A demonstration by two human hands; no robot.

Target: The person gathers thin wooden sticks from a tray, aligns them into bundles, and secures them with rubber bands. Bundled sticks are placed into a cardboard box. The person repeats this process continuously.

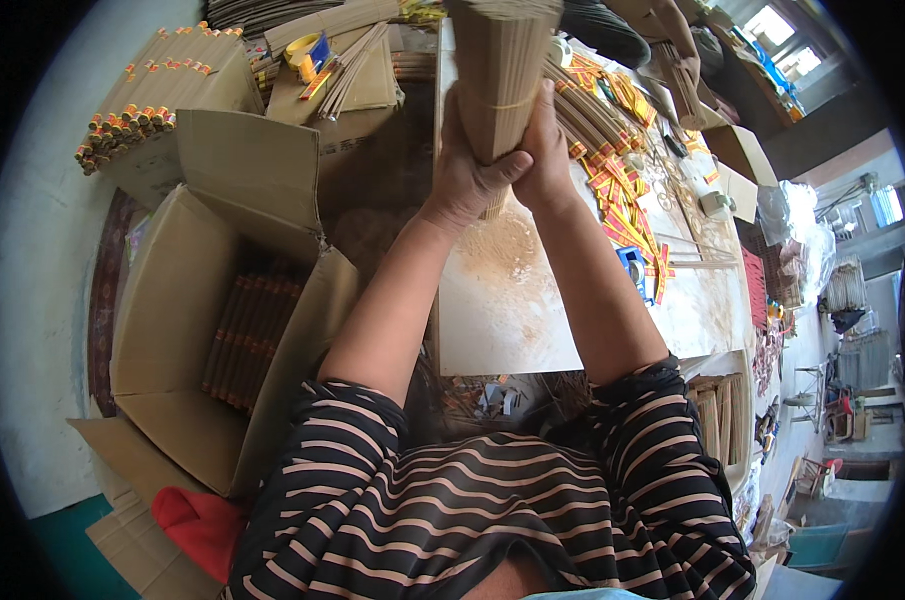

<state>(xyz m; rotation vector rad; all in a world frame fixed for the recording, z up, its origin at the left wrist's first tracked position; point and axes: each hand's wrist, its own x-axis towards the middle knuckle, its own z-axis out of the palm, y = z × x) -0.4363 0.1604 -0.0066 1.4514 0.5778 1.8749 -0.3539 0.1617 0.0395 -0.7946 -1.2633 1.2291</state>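
Observation:
Both of my hands are wrapped round a thick bundle of brown incense sticks (503,65), bound with a thin band. It stands nearly upright over the white table (513,345). My left hand (463,185) grips its lower left side, and my right hand (546,165) clasps the right side, with the thumbs near each other in front. Beneath the bundle's lower end, brown powder (503,250) is scattered on the tabletop. Red and yellow paper strips (621,205) lie to the right, near more stick bundles (585,115) and a blue tape dispenser (633,265).
At left stands an open cardboard box (163,310) holding several dark labelled bundles (253,340). Behind it are stacked labelled bundles (178,75) and a yellow tape roll (303,52). A red cloth (198,525) lies lower left. Another person's arm (676,35) shows at the table's far side.

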